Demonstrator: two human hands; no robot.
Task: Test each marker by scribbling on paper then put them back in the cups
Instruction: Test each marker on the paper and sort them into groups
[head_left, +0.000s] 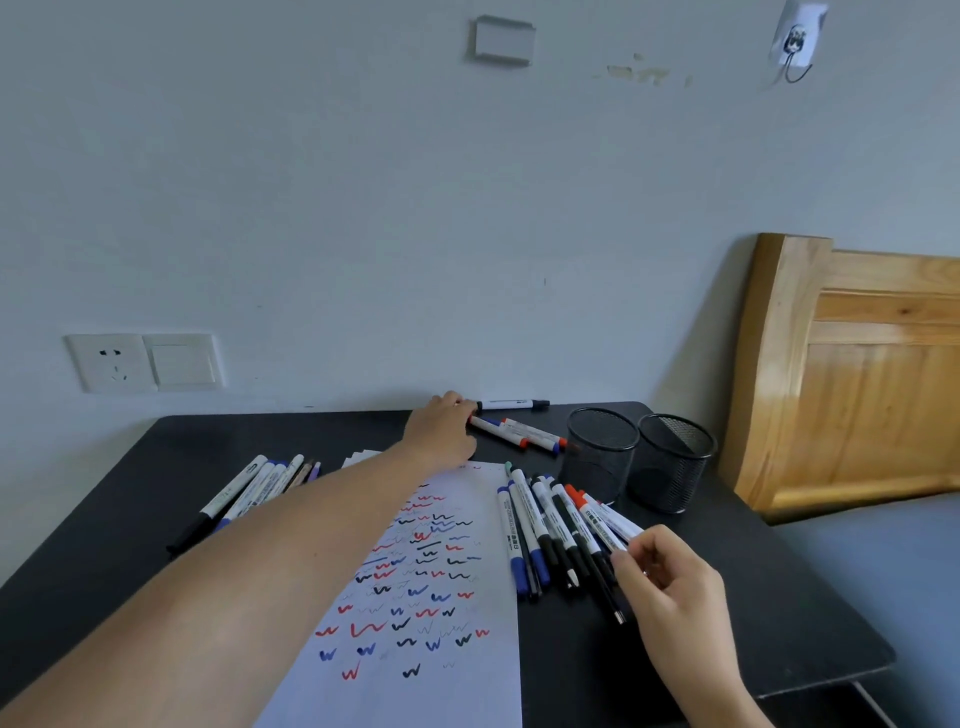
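Hands well apart: L hand on the far markers by the wall, grip unclear; R hand pinches the near marker pile, shafts pointing away twd the mesh cups just beyond, so R's closer.

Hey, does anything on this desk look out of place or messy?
Yes. Markers lie in loose piles beside the paper, none standing in the left cup or right cup, and one marker sits apart by the wall.

You get soft, cool, even light with faint shadows. Your wide lens bows the table edge; detail smears slightly.
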